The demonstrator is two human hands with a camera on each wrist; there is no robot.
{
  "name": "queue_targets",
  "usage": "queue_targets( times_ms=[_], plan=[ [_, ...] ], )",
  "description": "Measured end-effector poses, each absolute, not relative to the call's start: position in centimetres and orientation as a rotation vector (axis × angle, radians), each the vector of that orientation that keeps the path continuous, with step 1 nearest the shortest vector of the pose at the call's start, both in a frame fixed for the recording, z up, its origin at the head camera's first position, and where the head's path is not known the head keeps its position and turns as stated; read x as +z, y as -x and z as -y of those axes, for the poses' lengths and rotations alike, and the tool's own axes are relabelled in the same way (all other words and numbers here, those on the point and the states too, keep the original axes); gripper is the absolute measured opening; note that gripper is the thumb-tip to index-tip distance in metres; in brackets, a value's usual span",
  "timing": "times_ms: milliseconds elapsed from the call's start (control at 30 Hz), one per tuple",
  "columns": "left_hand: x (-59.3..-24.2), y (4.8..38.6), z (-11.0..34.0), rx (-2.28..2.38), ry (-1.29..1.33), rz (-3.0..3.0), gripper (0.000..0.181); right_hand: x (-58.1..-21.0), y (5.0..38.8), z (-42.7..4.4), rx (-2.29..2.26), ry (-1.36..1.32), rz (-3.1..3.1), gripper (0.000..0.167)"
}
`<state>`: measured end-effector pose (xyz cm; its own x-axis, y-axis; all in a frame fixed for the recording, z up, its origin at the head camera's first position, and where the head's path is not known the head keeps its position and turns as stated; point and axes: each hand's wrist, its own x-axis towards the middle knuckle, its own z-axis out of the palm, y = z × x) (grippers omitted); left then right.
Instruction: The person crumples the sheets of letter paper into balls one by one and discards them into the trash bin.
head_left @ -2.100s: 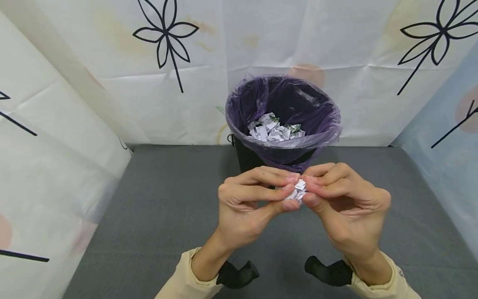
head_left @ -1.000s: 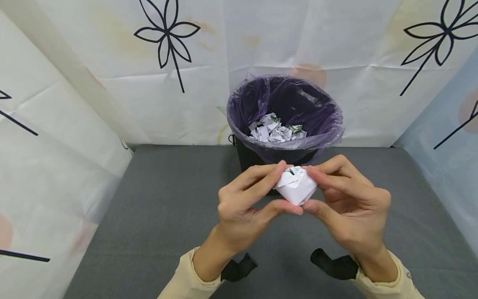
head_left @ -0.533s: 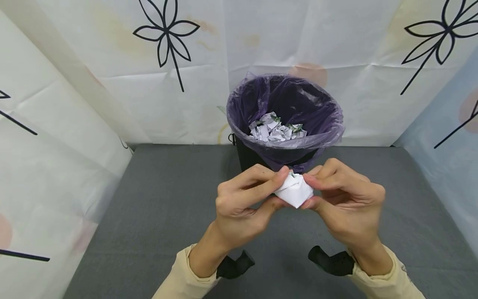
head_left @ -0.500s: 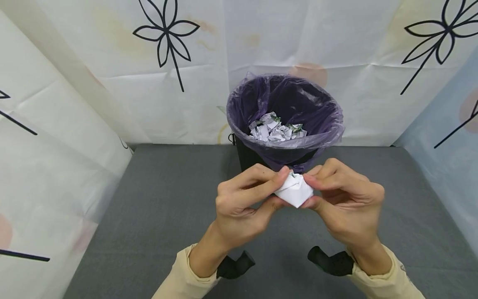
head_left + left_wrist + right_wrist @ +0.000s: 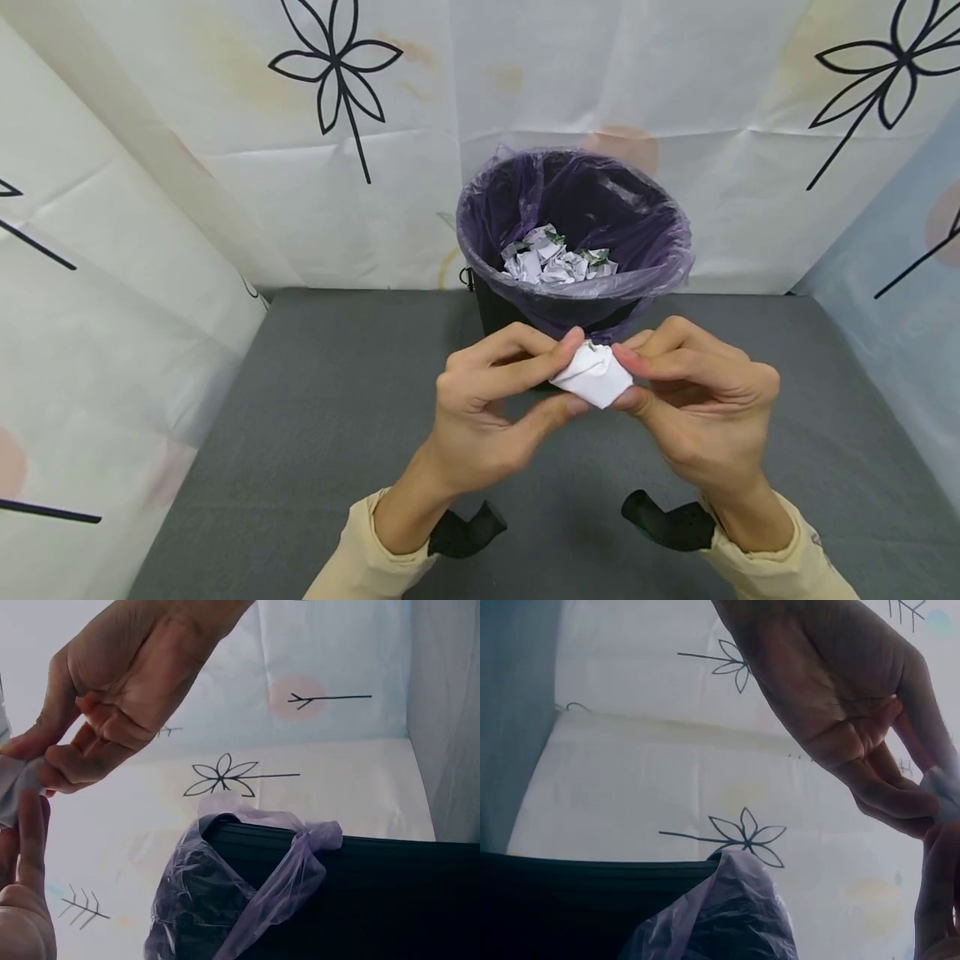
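A small folded wad of white paper (image 5: 592, 377) is pinched between both hands in the middle of the head view, in front of the bin. The left hand (image 5: 487, 408) grips its left side with thumb below and fingers above. On the right side, the thumb and fingers of the right hand (image 5: 705, 408) pinch it too. Each wrist view catches the paper only partly, the left one at its left edge (image 5: 26, 780) and the right one at its right edge (image 5: 946, 793). Fingers cover its side edges.
Behind the hands stands a black bin (image 5: 502, 312) lined with a purple plastic bag (image 5: 660, 271). Several crumpled pieces of white paper (image 5: 555, 260) lie inside. A grey surface (image 5: 337, 400) spreads beneath, bordered by white and pale blue cloth walls (image 5: 225, 208) with flower drawings.
Two seconds ago the paper showed as a small crumpled bit between the fingertips. It has since been turned, and a larger smooth face shows. Both hands still hold it in nearly the same place.
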<state>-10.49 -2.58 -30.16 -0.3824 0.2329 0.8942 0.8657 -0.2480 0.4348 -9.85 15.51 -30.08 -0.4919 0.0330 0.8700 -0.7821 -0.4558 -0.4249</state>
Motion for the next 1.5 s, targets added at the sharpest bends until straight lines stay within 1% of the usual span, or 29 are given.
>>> queue_targets(
  times_ms=[133,333,633,767,900,1000,1100,1267,1500],
  plan=[
    [-29.9,10.2,2.5,-1.801,1.309,1.478,0.051,-30.3,9.6,-15.7,1.988,-1.137,1.207,0.025],
    [-29.9,10.0,1.9,-1.92,1.273,1.372,0.039,-30.6,9.2,-15.8,2.058,-1.164,1.164,0.03],
    [-30.5,10.4,1.2,-1.803,1.295,1.296,0.032,-30.6,9.4,-15.3,2.001,-1.127,1.118,0.022],
    [-30.0,10.3,1.3,-1.739,1.273,1.355,0.032,-30.0,9.4,-15.2,1.97,-1.094,1.138,0.021],
    [-28.4,10.1,2.1,-1.636,1.247,1.539,0.031,-29.1,9.5,-15.7,1.985,-1.037,1.228,0.028],
    [-26.3,10.2,3.0,-1.581,1.253,1.683,0.032,-27.9,9.8,-16.3,2.005,-1.016,1.324,0.034],
    [-24.2,10.6,3.6,-1.63,1.265,1.765,0.034,-26.3,10.4,-16.9,2.015,-1.026,1.44,0.037],
    [-21.3,12.0,4.0,-1.723,1.245,1.813,0.034,-23.1,11.9,-17.5,1.954,-1.013,1.618,0.035],
    [-18.2,15.6,3.9,-1.85,1.159,1.856,0.033,-19.2,15.1,-17.8,1.769,-1.03,1.795,0.03]
  ],
)
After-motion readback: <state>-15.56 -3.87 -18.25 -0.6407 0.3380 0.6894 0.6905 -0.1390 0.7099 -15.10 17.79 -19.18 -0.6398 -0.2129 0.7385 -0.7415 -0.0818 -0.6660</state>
